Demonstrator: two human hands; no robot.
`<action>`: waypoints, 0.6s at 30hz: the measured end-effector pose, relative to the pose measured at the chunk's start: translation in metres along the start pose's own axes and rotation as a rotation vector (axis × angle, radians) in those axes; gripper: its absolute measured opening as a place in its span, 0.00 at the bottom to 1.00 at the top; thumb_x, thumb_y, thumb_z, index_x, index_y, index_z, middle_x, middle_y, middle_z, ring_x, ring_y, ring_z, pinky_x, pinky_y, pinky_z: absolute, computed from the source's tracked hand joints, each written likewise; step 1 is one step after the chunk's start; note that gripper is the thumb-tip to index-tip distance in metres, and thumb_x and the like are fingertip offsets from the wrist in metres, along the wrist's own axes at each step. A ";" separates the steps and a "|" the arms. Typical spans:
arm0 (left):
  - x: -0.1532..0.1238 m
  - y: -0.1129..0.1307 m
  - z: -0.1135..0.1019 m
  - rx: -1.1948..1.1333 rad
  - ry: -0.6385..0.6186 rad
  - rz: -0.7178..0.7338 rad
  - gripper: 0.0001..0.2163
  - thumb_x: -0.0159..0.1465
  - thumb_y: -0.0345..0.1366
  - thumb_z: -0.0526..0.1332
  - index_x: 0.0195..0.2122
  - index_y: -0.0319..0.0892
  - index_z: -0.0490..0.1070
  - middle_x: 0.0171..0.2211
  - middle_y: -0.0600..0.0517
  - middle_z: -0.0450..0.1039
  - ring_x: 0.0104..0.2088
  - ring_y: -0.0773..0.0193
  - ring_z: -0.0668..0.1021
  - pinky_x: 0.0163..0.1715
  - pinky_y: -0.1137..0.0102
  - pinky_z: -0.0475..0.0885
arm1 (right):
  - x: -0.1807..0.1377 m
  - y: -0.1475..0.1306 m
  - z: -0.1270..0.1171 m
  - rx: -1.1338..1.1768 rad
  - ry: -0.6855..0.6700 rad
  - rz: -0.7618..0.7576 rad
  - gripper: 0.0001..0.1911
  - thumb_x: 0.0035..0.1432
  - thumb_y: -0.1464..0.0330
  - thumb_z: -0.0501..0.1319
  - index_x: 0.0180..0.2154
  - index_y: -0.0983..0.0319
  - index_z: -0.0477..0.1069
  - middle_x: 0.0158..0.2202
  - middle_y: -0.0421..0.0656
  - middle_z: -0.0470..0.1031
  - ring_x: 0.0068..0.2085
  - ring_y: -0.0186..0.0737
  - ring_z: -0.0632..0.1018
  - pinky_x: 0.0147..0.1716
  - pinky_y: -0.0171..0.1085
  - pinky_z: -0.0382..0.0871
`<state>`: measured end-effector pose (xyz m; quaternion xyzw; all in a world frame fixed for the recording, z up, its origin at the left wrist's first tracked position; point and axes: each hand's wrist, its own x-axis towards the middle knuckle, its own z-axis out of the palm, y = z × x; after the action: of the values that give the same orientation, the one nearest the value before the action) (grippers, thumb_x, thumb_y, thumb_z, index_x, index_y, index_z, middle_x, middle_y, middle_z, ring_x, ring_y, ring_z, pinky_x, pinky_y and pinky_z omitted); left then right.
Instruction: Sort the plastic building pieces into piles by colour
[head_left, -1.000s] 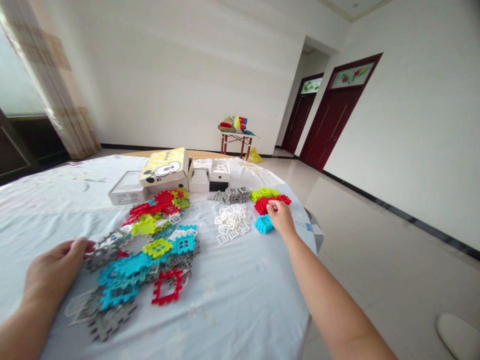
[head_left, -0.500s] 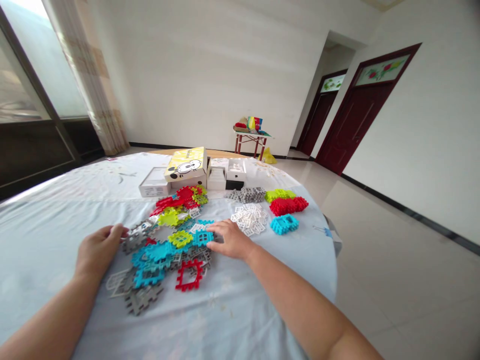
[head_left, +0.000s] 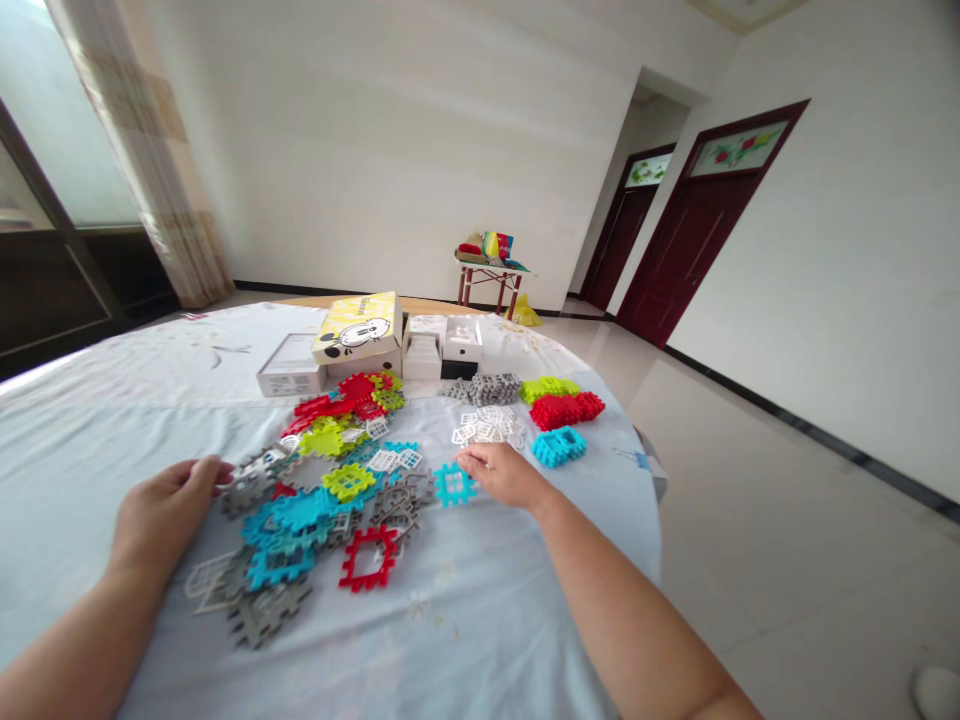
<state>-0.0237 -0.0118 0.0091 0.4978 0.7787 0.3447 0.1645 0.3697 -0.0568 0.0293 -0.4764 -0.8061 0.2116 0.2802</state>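
My right hand [head_left: 495, 474] pinches a blue interlocking building tile [head_left: 454, 484] by its edge, just right of the mixed pile. The tile has a window-like grid in its middle. My left hand [head_left: 166, 502] rests at the pile's left edge with its fingers closed, beside the grey tiles [head_left: 247, 485]; whether anything is in them is hidden. Blue tiles [head_left: 304, 510], a lime-green tile [head_left: 349, 482] and a red frame tile [head_left: 369, 558] lie in the pile. White window pieces [head_left: 491, 425] lie in a heap beyond my right hand.
Sorted stacks stand at the right: grey tiles [head_left: 495, 389], green tiles [head_left: 550, 387], red tiles [head_left: 568, 409] and blue tiles [head_left: 559, 446]. Behind the pile are a yellow cartoon-printed box [head_left: 361, 328] and white boxes [head_left: 292, 367]. A pale blue cloth [head_left: 480, 640] covers the round table.
My right hand has drawn the blue tile out of the pile and moved right with it. My left hand stays by the grey tiles. The view has shifted slightly.
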 end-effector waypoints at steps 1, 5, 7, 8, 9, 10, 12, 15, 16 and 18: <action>-0.001 0.001 0.000 0.003 -0.001 0.002 0.17 0.53 0.46 0.52 0.32 0.41 0.74 0.24 0.52 0.74 0.29 0.61 0.73 0.25 0.72 0.63 | -0.003 0.004 -0.001 -0.012 -0.033 0.022 0.15 0.61 0.64 0.49 0.38 0.62 0.72 0.33 0.41 0.75 0.34 0.34 0.74 0.34 0.31 0.64; -0.005 0.007 -0.002 0.016 0.000 -0.001 0.17 0.53 0.45 0.52 0.32 0.41 0.74 0.24 0.52 0.74 0.28 0.61 0.73 0.25 0.72 0.63 | -0.007 0.009 0.000 -0.162 0.048 0.035 0.13 0.55 0.64 0.57 0.40 0.62 0.72 0.37 0.44 0.74 0.40 0.38 0.73 0.42 0.35 0.62; -0.006 0.008 -0.003 0.013 0.002 -0.001 0.17 0.53 0.45 0.52 0.32 0.40 0.74 0.24 0.52 0.74 0.29 0.61 0.73 0.25 0.72 0.63 | -0.007 0.005 0.002 -0.212 0.084 0.002 0.18 0.51 0.61 0.61 0.43 0.63 0.71 0.40 0.46 0.73 0.44 0.40 0.71 0.45 0.37 0.61; -0.007 0.009 -0.004 0.014 0.004 0.001 0.17 0.53 0.45 0.52 0.32 0.40 0.74 0.24 0.52 0.74 0.29 0.61 0.73 0.25 0.72 0.64 | -0.007 0.002 0.003 -0.225 0.075 -0.020 0.21 0.50 0.59 0.62 0.44 0.63 0.70 0.41 0.47 0.72 0.45 0.41 0.70 0.47 0.37 0.60; -0.007 0.009 -0.004 0.016 0.007 0.002 0.17 0.53 0.45 0.52 0.31 0.40 0.74 0.24 0.52 0.74 0.29 0.61 0.73 0.25 0.72 0.64 | -0.007 -0.002 0.005 -0.240 0.050 -0.047 0.23 0.49 0.58 0.63 0.45 0.63 0.70 0.42 0.47 0.72 0.46 0.41 0.69 0.47 0.38 0.60; -0.007 0.010 -0.005 0.018 0.008 0.002 0.17 0.53 0.45 0.52 0.31 0.40 0.74 0.24 0.52 0.74 0.29 0.60 0.73 0.25 0.72 0.64 | -0.007 -0.005 0.007 -0.260 0.016 -0.073 0.24 0.47 0.57 0.63 0.45 0.62 0.69 0.42 0.47 0.71 0.46 0.41 0.69 0.48 0.38 0.59; -0.007 0.009 -0.005 0.023 0.011 -0.005 0.16 0.53 0.45 0.52 0.31 0.40 0.74 0.24 0.52 0.74 0.29 0.60 0.74 0.25 0.72 0.64 | -0.007 -0.011 0.011 -0.309 -0.060 -0.114 0.25 0.46 0.56 0.64 0.45 0.61 0.70 0.42 0.45 0.71 0.45 0.42 0.69 0.48 0.39 0.59; -0.006 0.006 -0.003 0.026 0.036 -0.003 0.16 0.52 0.45 0.52 0.30 0.41 0.75 0.23 0.52 0.74 0.28 0.59 0.74 0.24 0.71 0.64 | -0.008 -0.016 0.015 -0.377 -0.143 -0.139 0.20 0.47 0.58 0.64 0.42 0.59 0.71 0.41 0.44 0.71 0.44 0.42 0.68 0.46 0.40 0.59; -0.005 0.004 -0.002 0.029 0.047 0.004 0.16 0.52 0.46 0.53 0.30 0.41 0.75 0.22 0.53 0.74 0.27 0.59 0.74 0.24 0.71 0.64 | -0.010 -0.017 0.015 -0.390 -0.160 -0.143 0.18 0.47 0.60 0.64 0.41 0.59 0.71 0.40 0.44 0.71 0.44 0.42 0.68 0.46 0.40 0.59; -0.002 -0.001 0.002 0.034 0.075 0.024 0.16 0.52 0.46 0.53 0.29 0.42 0.75 0.21 0.53 0.74 0.25 0.60 0.74 0.23 0.71 0.64 | -0.014 -0.018 0.011 -0.399 -0.200 -0.160 0.16 0.47 0.62 0.64 0.40 0.58 0.72 0.40 0.43 0.71 0.44 0.42 0.68 0.46 0.40 0.59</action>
<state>-0.0226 -0.0135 0.0068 0.4965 0.7841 0.3516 0.1225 0.3563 -0.0788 0.0287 -0.4336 -0.8909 0.0711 0.1151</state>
